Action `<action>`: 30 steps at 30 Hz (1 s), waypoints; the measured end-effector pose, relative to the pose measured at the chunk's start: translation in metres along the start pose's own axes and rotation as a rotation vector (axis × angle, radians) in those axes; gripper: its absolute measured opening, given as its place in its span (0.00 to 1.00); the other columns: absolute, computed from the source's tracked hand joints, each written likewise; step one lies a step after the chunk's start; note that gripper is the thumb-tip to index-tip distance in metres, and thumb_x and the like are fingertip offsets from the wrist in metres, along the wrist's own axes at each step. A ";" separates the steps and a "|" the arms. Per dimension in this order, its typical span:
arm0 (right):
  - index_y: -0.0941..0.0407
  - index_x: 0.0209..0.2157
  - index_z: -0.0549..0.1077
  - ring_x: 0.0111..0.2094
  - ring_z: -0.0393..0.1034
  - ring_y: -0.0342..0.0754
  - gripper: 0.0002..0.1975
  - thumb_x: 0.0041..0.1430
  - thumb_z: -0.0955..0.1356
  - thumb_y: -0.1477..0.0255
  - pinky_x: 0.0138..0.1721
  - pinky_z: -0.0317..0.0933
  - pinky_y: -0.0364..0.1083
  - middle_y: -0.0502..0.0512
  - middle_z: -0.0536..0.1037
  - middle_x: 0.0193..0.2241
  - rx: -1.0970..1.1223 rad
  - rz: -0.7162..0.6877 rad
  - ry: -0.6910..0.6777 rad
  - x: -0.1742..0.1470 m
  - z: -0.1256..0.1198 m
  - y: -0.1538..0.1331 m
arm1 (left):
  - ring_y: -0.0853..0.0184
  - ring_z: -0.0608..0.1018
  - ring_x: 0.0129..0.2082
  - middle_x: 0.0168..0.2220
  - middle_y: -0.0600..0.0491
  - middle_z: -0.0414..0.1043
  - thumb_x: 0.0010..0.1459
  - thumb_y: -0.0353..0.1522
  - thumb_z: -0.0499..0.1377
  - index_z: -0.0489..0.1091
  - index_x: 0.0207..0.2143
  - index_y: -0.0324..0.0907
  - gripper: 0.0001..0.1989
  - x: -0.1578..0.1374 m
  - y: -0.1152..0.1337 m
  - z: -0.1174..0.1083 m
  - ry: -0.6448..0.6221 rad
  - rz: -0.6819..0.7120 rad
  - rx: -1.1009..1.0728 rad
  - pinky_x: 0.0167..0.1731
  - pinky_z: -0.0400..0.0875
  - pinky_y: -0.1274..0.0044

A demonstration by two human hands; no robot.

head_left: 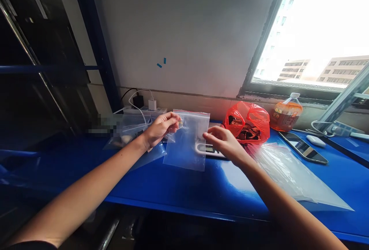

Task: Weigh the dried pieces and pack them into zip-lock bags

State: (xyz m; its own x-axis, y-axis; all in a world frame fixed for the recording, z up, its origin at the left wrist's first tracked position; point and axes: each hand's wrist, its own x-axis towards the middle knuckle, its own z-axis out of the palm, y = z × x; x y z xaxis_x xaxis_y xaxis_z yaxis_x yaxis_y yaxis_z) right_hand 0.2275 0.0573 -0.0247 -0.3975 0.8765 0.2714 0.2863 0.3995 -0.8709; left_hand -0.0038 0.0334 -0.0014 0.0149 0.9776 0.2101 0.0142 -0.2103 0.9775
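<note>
Over the desk's middle, a clear zip-lock bag (187,148) with a red line along its top edge stands tilted between my hands. My left hand (163,127) is closed at the bag's upper left, with a small yellowish piece (180,123) showing at its fingertips; its kind is too small to tell. My right hand (223,142) is at the bag's right edge, thumb and forefinger together on the plastic. Behind the bag and right hand sits a white digital scale (201,149), partly covered, its display seen through the plastic.
Left of the bag lie filled clear bags (123,136) near white chargers (152,104). A red plastic bag (253,121) with dark contents stands behind my right hand. Further right are a drink bottle (288,112), a phone (302,148), a white case (316,140) and stacked clear bags (291,173).
</note>
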 end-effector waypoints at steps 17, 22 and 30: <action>0.58 0.25 0.67 0.22 0.61 0.39 0.19 0.54 0.67 0.55 0.24 0.55 0.40 0.47 0.66 0.20 0.149 -0.025 -0.105 -0.001 -0.010 -0.009 | 0.70 0.68 0.23 0.21 0.55 0.68 0.60 0.37 0.56 0.71 0.29 0.39 0.12 -0.005 -0.004 0.006 -0.047 0.173 0.271 0.27 0.62 0.78; 0.58 0.25 0.68 0.21 0.59 0.39 0.15 0.53 0.68 0.60 0.24 0.54 0.41 0.46 0.66 0.19 0.231 -0.015 -0.033 0.004 -0.014 -0.005 | 0.69 0.70 0.23 0.23 0.53 0.69 0.59 0.41 0.55 0.73 0.29 0.39 0.15 -0.005 -0.003 0.008 -0.151 0.171 0.363 0.28 0.64 0.77; 0.58 0.27 0.70 0.22 0.60 0.40 0.15 0.53 0.66 0.60 0.25 0.54 0.42 0.47 0.67 0.20 0.171 -0.026 0.021 0.009 -0.015 0.003 | 0.67 0.71 0.24 0.23 0.51 0.71 0.59 0.38 0.52 0.75 0.27 0.39 0.17 -0.004 -0.004 0.009 -0.183 0.110 0.340 0.29 0.65 0.75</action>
State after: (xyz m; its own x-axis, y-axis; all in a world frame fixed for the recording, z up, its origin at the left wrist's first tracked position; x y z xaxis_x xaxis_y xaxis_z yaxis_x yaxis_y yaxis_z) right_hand 0.2378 0.0698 -0.0187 -0.3840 0.8725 0.3020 0.1227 0.3725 -0.9199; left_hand 0.0046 0.0302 -0.0059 0.2118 0.9374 0.2764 0.3321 -0.3351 0.8817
